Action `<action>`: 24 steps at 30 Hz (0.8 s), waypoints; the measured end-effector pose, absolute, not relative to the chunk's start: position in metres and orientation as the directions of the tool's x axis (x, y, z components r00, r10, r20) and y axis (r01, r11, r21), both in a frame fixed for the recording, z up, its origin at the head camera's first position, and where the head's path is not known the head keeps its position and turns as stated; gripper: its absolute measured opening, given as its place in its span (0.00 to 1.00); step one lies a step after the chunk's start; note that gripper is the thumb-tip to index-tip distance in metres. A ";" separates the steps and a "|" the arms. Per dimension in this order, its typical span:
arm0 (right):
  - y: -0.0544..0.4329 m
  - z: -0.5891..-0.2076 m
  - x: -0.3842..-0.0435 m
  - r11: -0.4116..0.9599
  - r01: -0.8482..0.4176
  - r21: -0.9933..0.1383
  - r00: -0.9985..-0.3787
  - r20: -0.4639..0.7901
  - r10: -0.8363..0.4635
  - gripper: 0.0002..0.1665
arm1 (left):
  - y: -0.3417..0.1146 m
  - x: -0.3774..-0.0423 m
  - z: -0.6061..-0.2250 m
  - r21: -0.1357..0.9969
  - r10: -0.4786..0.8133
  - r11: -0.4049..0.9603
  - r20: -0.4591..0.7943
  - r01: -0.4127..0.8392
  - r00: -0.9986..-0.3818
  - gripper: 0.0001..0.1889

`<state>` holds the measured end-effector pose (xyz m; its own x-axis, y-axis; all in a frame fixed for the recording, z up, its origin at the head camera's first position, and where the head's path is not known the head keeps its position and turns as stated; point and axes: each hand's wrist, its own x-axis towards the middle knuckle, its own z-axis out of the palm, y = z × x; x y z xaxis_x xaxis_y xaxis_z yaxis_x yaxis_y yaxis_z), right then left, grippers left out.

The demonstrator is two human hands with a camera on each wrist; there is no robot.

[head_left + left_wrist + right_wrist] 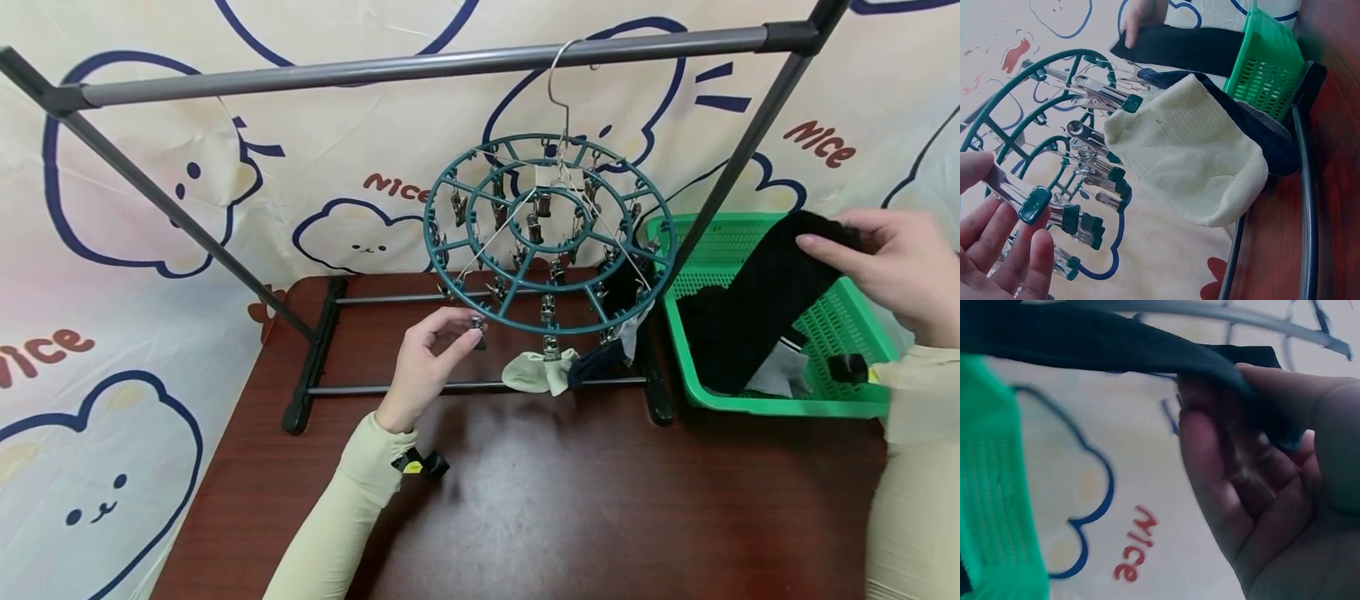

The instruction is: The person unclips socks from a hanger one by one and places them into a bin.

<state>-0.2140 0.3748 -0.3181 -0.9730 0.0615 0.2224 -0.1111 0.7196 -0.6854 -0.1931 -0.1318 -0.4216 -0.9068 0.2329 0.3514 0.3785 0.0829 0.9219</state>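
Note:
My left hand (431, 358) pinches a metal clip (1013, 190) with green tips at the near left edge of the round teal clip hanger (510, 318). Nothing is between that clip's tips. Over the green basket (795, 407), my right hand (903, 267) grips one end of a long black sock (776, 271) between thumb and fingers. The sock's lower part reaches down into the basket. From the hanger's front clips hang a pale green sock (1185, 156) and a dark navy sock (597, 364), with a grey piece beside them.
A dark metal rack (315, 77) stands on the brown table (600, 500), and the hanger's hook (557, 79) loops over its top bar. Grey and black cloth lies in the basket. A printed curtain (112, 292) forms the backdrop.

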 end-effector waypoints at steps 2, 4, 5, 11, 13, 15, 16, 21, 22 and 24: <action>0.375 -0.323 -0.222 0.776 -0.072 -0.627 -0.986 0.163 0.041 0.14 | -0.131 -0.192 -0.422 0.923 0.232 0.076 0.352 0.377 -0.907 0.12; 0.375 -0.328 -0.229 0.811 -0.049 -0.583 -0.994 0.109 0.018 0.24 | -0.131 -0.192 -0.421 0.923 0.235 0.068 0.354 0.378 -0.905 0.12; 0.376 -0.331 -0.232 0.822 -0.040 -0.568 -0.997 0.081 0.007 0.27 | -0.131 -0.192 -0.421 0.923 0.236 0.065 0.356 0.380 -0.904 0.12; 0.381 -0.343 -0.250 0.859 -0.042 -0.510 -0.999 -0.006 -0.053 0.34 | -0.132 -0.192 -0.420 0.917 0.236 0.075 0.365 0.392 -0.900 0.12; 0.383 -0.344 -0.255 0.866 -0.052 -0.497 -0.997 -0.027 -0.076 0.33 | -0.132 -0.192 -0.420 0.916 0.236 0.078 0.367 0.394 -0.900 0.12; 0.383 -0.345 -0.260 0.868 -0.076 -0.491 -0.993 -0.043 -0.111 0.27 | -0.131 -0.192 -0.420 0.916 0.237 0.080 0.366 0.394 -0.900 0.12; 0.383 -0.345 -0.263 0.869 -0.086 -0.488 -0.990 -0.054 -0.128 0.24 | -0.131 -0.192 -0.420 0.917 0.237 0.078 0.364 0.392 -0.901 0.12; 0.386 -0.348 -0.278 0.865 -0.116 -0.489 -0.977 -0.103 -0.189 0.19 | -0.130 -0.191 -0.421 0.920 0.229 0.068 0.361 0.385 -0.904 0.12; 0.387 -0.349 -0.281 0.865 -0.110 -0.489 -0.975 -0.116 -0.190 0.20 | -0.130 -0.191 -0.421 0.921 0.228 0.066 0.361 0.384 -0.904 0.12; 0.391 -0.352 -0.287 0.867 -0.092 -0.490 -0.973 -0.142 -0.184 0.21 | -0.130 -0.191 -0.421 0.920 0.229 0.069 0.362 0.386 -0.904 0.11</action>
<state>-0.2872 0.3906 -0.3517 -0.9726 -0.1841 -0.1423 -0.0923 0.8667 -0.4901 -0.1910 -0.1300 -0.4214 -0.9038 0.2288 0.3617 0.3856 0.0690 0.9201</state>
